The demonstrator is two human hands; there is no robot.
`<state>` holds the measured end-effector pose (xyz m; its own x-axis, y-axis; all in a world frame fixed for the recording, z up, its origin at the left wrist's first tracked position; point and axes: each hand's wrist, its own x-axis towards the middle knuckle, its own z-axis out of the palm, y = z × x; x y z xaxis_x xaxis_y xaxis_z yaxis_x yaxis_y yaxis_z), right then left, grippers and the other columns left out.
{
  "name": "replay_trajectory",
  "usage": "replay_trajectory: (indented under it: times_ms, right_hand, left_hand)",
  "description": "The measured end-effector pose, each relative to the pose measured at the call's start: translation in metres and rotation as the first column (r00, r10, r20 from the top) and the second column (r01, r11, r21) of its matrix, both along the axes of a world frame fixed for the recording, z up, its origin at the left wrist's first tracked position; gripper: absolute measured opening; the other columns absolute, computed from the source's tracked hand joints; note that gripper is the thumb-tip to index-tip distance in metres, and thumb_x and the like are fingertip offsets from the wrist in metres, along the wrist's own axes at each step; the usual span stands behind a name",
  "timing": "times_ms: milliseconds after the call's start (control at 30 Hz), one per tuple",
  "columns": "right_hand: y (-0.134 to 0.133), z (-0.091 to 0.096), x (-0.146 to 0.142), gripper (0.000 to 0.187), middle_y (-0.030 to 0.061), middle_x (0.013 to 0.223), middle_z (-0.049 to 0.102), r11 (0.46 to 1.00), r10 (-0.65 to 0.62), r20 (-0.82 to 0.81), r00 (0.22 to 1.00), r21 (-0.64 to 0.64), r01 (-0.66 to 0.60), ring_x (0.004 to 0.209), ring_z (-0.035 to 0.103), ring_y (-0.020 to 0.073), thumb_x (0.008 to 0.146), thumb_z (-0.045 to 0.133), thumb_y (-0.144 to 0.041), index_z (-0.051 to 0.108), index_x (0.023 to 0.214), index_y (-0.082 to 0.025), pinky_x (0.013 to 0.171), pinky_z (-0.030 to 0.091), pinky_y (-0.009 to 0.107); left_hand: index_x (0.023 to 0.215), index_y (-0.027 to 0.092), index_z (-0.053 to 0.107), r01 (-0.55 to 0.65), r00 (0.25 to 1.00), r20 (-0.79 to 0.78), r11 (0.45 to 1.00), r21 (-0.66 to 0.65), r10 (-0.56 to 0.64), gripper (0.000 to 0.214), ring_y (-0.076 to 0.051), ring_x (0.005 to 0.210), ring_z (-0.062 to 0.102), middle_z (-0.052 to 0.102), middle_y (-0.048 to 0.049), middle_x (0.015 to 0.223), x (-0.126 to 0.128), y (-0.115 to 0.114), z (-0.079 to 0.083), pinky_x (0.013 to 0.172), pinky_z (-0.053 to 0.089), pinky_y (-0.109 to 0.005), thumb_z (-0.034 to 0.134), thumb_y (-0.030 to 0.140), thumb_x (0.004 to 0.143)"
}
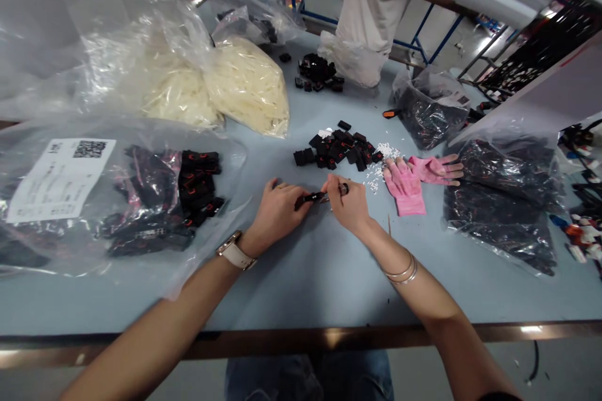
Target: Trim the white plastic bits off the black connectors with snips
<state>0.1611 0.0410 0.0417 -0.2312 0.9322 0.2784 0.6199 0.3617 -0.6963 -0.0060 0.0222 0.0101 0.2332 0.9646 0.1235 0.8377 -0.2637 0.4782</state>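
Observation:
My left hand [281, 210] is closed, its fingertips pinching a small black plastic connector [306, 198] against the table. My right hand [348, 202] grips a slim dark tool [344, 188]; its thin metal tip meets the connector's right end, and the fingers hide most of the tool. Just beyond both hands lies a loose pile of black connectors [336, 149] with orange-red parts. Tiny white pieces [374, 183] are scattered to the right of that pile. A pair of pink gloves [408, 191] rests to the right of my right hand.
On the left, a clear bag [141, 200] spills black connectors. Behind it stand bags of cream-coloured pieces [249, 84]. Bags of black parts [503, 200] lie at right. Across the table [320, 288], a person in a white shirt [371, 0] stands near another black pile [317, 72].

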Motion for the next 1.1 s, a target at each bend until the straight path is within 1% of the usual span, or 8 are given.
replay_trajectory:
  times_ms: [100, 367, 567, 667, 800, 1000, 1100]
  right_hand:
    - [0.0006, -0.0030, -0.0004, 0.053, 0.0016, 0.056, 0.062, 1.000, -0.004, 0.021, 1.000, 0.002, 0.004, 0.058, 0.060, 0.0139, 0.099, 0.028, -0.045, 0.067, 0.074, -0.019, 0.064, 0.044, 0.026]
    - [0.0014, -0.0060, -0.0010, 0.049, 0.0041, 0.067, 0.070, 1.000, -0.012, 0.083, 0.996, 0.028, 0.010, 0.066, 0.067, 0.0158, 0.100, 0.030, -0.041, 0.067, 0.075, -0.021, 0.069, 0.047, 0.026]
    - [0.0014, -0.0075, -0.0031, 0.046, 0.0065, 0.072, 0.072, 0.999, -0.017, 0.129, 0.991, 0.032, 0.013, 0.068, 0.068, 0.0166, 0.100, 0.032, -0.038, 0.067, 0.074, -0.020, 0.067, 0.047, 0.026]
    - [0.0009, -0.0058, -0.0011, 0.047, 0.0057, 0.069, 0.071, 0.999, -0.019, 0.114, 0.993, 0.036, 0.015, 0.066, 0.067, 0.0165, 0.100, 0.031, -0.038, 0.067, 0.075, -0.020, 0.068, 0.046, 0.026]
    - [-0.0003, -0.0051, 0.0013, 0.050, 0.0029, 0.060, 0.066, 0.999, -0.018, 0.075, 0.997, 0.049, 0.014, 0.060, 0.064, 0.0149, 0.100, 0.029, -0.040, 0.067, 0.076, -0.019, 0.068, 0.046, 0.026]
    - [0.0004, -0.0097, -0.0013, 0.047, 0.0057, 0.072, 0.071, 0.999, 0.001, 0.086, 0.996, 0.048, -0.005, 0.067, 0.067, 0.0164, 0.100, 0.031, -0.036, 0.066, 0.073, -0.020, 0.071, 0.047, 0.027]
    - [0.0010, -0.0099, -0.0017, 0.045, 0.0061, 0.072, 0.072, 0.999, 0.000, 0.101, 0.995, 0.043, -0.005, 0.068, 0.068, 0.0175, 0.099, 0.033, -0.036, 0.066, 0.073, -0.020, 0.070, 0.047, 0.028]
  left_hand:
    - [0.083, 0.020, 0.069, -0.004, 1.000, -0.006, 1.000, 0.001, 0.004, 0.016, -0.025, 0.079, 0.066, 0.071, -0.0057, 0.077, 0.0001, -0.0001, 0.0003, 0.102, 0.036, -0.054, 0.055, 0.029, 0.083]
    - [0.083, 0.022, 0.069, -0.003, 1.000, -0.004, 1.000, 0.026, 0.003, 0.015, -0.025, 0.079, 0.065, 0.072, -0.0049, 0.077, 0.0007, 0.0007, -0.0005, 0.102, 0.036, -0.053, 0.055, 0.029, 0.083]
    - [0.084, 0.020, 0.069, -0.002, 1.000, -0.004, 1.000, 0.011, 0.002, 0.016, -0.026, 0.080, 0.066, 0.071, -0.0062, 0.077, 0.0002, 0.0000, -0.0006, 0.103, 0.034, -0.054, 0.056, 0.029, 0.083]
    - [0.084, 0.019, 0.069, 0.006, 1.000, -0.016, 1.000, 0.002, -0.006, 0.016, -0.026, 0.081, 0.066, 0.072, -0.0067, 0.078, 0.0005, 0.0001, 0.0004, 0.103, 0.035, -0.054, 0.056, 0.029, 0.084]
    - [0.084, 0.019, 0.069, 0.000, 1.000, -0.019, 1.000, 0.000, 0.000, 0.015, -0.025, 0.080, 0.065, 0.072, -0.0059, 0.078, 0.0008, 0.0005, 0.0007, 0.102, 0.035, -0.053, 0.057, 0.029, 0.084]
    - [0.084, 0.020, 0.068, 0.011, 1.000, -0.016, 1.000, 0.025, -0.011, 0.015, -0.025, 0.079, 0.065, 0.072, -0.0053, 0.078, 0.0000, 0.0001, -0.0003, 0.102, 0.036, -0.053, 0.056, 0.030, 0.084]
    - [0.084, 0.020, 0.068, 0.008, 1.000, -0.019, 1.000, 0.027, -0.008, 0.015, -0.025, 0.079, 0.065, 0.072, -0.0055, 0.077, 0.0003, 0.0000, -0.0006, 0.102, 0.036, -0.053, 0.056, 0.029, 0.084]
